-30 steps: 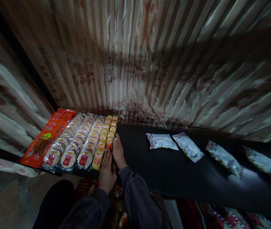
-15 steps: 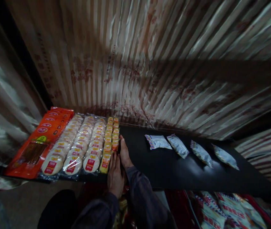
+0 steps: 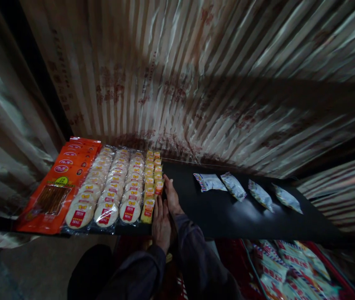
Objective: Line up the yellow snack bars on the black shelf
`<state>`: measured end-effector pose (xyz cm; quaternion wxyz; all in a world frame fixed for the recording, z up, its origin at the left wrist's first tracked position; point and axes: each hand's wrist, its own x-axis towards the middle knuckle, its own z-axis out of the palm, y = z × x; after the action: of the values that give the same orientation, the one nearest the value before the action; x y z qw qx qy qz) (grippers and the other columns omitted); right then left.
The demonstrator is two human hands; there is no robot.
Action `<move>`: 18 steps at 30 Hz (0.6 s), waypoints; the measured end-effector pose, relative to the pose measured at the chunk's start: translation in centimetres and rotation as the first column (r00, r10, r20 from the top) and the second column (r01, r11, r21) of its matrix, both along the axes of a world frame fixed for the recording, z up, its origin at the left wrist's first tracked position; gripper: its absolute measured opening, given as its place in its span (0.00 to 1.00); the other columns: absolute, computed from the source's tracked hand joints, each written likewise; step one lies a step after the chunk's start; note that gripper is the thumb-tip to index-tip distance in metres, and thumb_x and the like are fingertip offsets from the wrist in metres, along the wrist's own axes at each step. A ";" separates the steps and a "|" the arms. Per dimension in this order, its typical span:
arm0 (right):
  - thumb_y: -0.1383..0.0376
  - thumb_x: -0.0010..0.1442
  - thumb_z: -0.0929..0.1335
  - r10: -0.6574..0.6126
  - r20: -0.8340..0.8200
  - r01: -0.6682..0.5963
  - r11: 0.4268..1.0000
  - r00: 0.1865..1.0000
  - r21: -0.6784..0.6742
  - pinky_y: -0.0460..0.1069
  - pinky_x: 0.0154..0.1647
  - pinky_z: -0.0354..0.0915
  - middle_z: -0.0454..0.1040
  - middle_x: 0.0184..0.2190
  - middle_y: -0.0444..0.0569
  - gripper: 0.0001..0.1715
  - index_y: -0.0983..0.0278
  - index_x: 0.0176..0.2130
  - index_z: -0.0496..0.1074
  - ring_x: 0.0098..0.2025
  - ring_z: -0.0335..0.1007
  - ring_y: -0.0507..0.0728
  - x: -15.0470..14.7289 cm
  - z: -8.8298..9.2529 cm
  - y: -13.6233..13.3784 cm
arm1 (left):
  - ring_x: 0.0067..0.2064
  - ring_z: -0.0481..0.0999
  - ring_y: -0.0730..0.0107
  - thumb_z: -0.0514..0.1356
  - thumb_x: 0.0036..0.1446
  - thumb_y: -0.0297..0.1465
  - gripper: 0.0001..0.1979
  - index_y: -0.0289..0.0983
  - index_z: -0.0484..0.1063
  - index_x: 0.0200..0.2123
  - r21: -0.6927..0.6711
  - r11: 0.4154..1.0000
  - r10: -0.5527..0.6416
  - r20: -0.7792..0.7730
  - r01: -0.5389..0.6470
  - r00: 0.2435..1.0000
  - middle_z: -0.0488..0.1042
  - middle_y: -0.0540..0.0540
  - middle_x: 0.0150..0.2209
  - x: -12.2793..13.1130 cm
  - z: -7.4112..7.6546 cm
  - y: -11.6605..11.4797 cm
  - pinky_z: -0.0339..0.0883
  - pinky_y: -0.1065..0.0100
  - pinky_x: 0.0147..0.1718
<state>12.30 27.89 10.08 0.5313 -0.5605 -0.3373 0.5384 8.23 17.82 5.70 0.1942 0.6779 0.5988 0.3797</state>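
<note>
On the black shelf (image 3: 227, 208), small yellow snack packets (image 3: 149, 191) stand in a narrow double row. My left hand (image 3: 161, 226), its fingers stretched out and close together, lies along the front right end of that row. Just beyond it, my right hand (image 3: 172, 196) stands on edge with the palm turned left toward the packets, fingers extended. Neither hand grips anything; whether the right palm touches the packets is hard to make out. Left of the yellow row run three rows of clear-wrapped round rice crackers (image 3: 130, 211) with red labels.
Orange bags (image 3: 52, 196) of brown sticks overlap at the shelf's left end. Several small white-and-blue packets (image 3: 210, 182) lie spaced out on the right. Below the shelf, a red crate (image 3: 336, 266) holds larger white bags (image 3: 293, 258). Striped, crumpled sheeting (image 3: 177, 104) hangs behind.
The view has shifted, so the shelf goods on the left appear further right. Both hands stay beside the yellow row, at nearly the same place against it.
</note>
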 end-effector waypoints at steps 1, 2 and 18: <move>0.43 0.64 0.54 -0.002 -0.008 0.002 1.000 1.000 0.001 0.56 0.69 0.51 0.63 0.63 0.54 0.44 0.69 0.66 0.57 0.66 0.57 0.60 0.0 0.0 0.0 | 0.69 0.50 0.46 0.50 0.59 0.23 0.25 0.24 0.63 0.60 0.007 1.000 0.000 -0.004 0.000 1.000 0.57 0.26 0.65 -0.1 0.0 0.0 0.56 0.46 0.64; 0.44 0.64 0.54 -0.002 -0.019 0.002 1.000 1.000 0.009 0.56 0.69 0.51 0.63 0.63 0.55 0.43 0.69 0.66 0.57 0.67 0.57 0.59 0.1 0.0 0.0 | 0.69 0.49 0.46 0.50 0.59 0.22 0.26 0.24 0.63 0.60 0.015 1.000 0.000 -0.006 0.000 1.000 0.56 0.27 0.65 -0.1 0.0 0.0 0.55 0.45 0.64; 0.44 0.53 0.68 -0.116 -0.254 0.137 0.988 0.960 0.068 0.55 0.64 0.60 0.75 0.53 0.55 0.39 0.67 0.54 0.72 0.59 0.68 0.61 0.7 -1.8 0.3 | 0.70 0.43 0.53 0.50 0.57 0.21 0.28 0.26 0.61 0.62 0.013 1.000 0.020 -0.174 -0.018 0.985 0.52 0.33 0.68 -0.1 0.5 0.2 0.53 0.50 0.66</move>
<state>12.96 28.20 8.32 0.6261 -0.4858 -0.2541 0.5545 8.16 18.07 6.21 0.1336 0.7039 0.6175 0.3246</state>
